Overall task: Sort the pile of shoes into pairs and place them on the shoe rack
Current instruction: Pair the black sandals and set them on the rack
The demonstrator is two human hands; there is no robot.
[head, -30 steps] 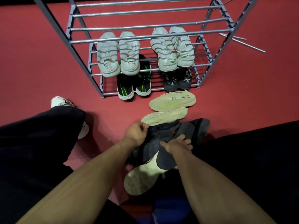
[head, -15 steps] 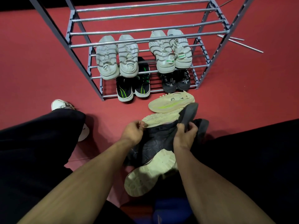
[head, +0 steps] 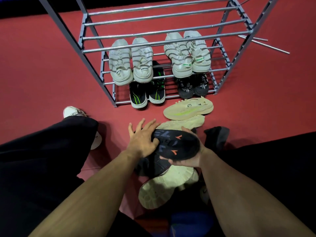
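Shoes first, and we start with the biggest thing in view: the shoe rack (head: pixel 164 42) fills the upper middle of the frame, grey metal rails on the red floor (head: pixel 34 69). Four pairs sit on it, eight shoes by our count. Two white pairs (head: pixel 130 63) (head: pixel 187 54) share a middle shelf, side by side. Below them, the black pair with green stripes (head: pixel 147 93) sits left of the dark grey pair (head: pixel 193 86) on the bottom shelf. The upper rails carry nothing.

So we judge the job roughly half done. The pile remains at centre frame, just in front of the rack. We count two pale yellow shoes (head: pixel 188 108) lying sole-up, touching each other; one cream-soled shoe (head: pixel 164 187) lower down; a dark shoe (head: pixel 152 165) under the hands; another dark one (head: pixel 216 135) to the right. More may hide beneath.

Now the hands! Our right hand (head: pixel 189 160) cradles a black shoe with orange marks (head: pixel 177 144) from beneath, grip closed around its sole edge, lifted above the pile. Our left hand (head: pixel 142 139) lies flat on the shoe's toe end, fingers spread, grasping nothing. Its mate, we reckon, comes next.
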